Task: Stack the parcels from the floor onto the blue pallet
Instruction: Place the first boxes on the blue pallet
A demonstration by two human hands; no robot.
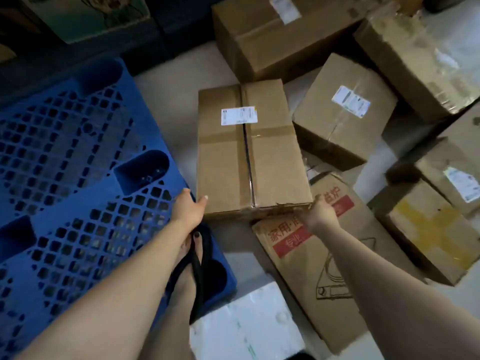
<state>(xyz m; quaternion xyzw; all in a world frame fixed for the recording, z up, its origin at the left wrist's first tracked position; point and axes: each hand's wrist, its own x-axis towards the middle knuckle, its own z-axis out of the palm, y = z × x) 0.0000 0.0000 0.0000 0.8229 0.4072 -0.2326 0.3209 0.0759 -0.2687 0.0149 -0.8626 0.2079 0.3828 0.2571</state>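
We've got both hands on the taped parcel (249, 149): left hand (188, 207) clasping its near-left corner, right hand (318, 211) its near-right. Its long axis runs away from our fingers, and the blue pallet (65, 157) lies bare just left.

You're gripping a matt brown corrugated-cardboard parcel (249, 149) sealed with glossy clear tape, carrying a smooth white paper label (239, 116). Beside you, the blue moulded-plastic lattice pallet (65, 162) looks hard and faintly sheeny.
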